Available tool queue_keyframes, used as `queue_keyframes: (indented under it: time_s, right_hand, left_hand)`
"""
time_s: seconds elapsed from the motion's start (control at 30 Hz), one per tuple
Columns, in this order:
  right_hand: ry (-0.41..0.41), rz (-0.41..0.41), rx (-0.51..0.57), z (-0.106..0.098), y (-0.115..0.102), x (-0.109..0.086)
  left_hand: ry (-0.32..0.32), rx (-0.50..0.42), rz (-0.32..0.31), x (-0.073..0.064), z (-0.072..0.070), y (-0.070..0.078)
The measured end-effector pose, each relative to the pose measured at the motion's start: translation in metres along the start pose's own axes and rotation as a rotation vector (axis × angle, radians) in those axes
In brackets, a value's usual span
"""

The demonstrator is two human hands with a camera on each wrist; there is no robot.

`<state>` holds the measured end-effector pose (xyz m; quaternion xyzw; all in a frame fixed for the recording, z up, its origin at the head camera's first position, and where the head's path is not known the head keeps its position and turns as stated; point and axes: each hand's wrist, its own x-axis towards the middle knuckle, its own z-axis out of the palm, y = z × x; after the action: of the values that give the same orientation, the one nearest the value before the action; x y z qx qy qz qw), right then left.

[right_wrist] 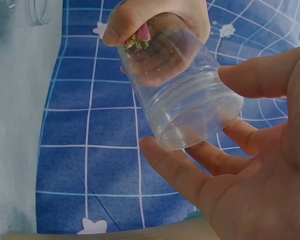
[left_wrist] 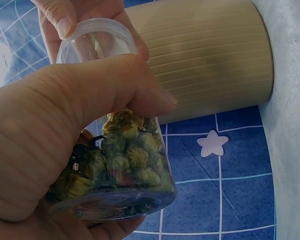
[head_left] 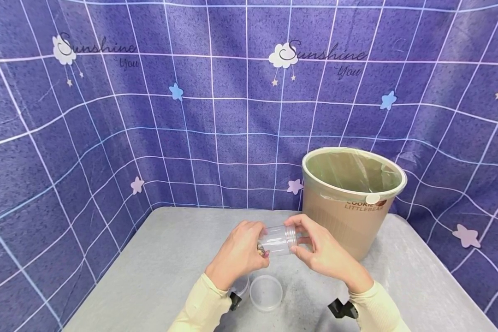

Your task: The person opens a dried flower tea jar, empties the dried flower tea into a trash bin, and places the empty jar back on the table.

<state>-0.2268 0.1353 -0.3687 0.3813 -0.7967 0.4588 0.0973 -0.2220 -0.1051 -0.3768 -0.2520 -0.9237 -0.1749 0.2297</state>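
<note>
A clear plastic jar (head_left: 277,240) lies tilted on its side in the air between both hands. Dried flower buds (left_wrist: 132,152) fill its base end, and a pink bud (right_wrist: 143,33) shows through the wall. My left hand (head_left: 241,249) grips the jar round its body near the base, thumb across the side. At the ringed mouth end, my right hand (head_left: 320,249) holds the rim between thumb and fingertips, its palm away from the jar. Below the hands, a round clear plastic piece (head_left: 266,293) lies on the grey table (head_left: 170,258).
Partly hidden under my left wrist is another clear container (head_left: 241,285). A beige bin (head_left: 336,216) with a green liner (head_left: 336,168) stands at the back right of the table. Behind hangs a blue gridded curtain (head_left: 228,115).
</note>
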Motion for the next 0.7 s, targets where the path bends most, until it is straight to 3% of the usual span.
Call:
queue_keyframes:
  time_s: [0.7]
  right_hand:
    - [0.011, -0.029, -0.007, 0.0007, 0.001, -0.0005]
  left_hand:
    - [-0.003, -0.007, 0.002, -0.0004, 0.0003, 0.0002]
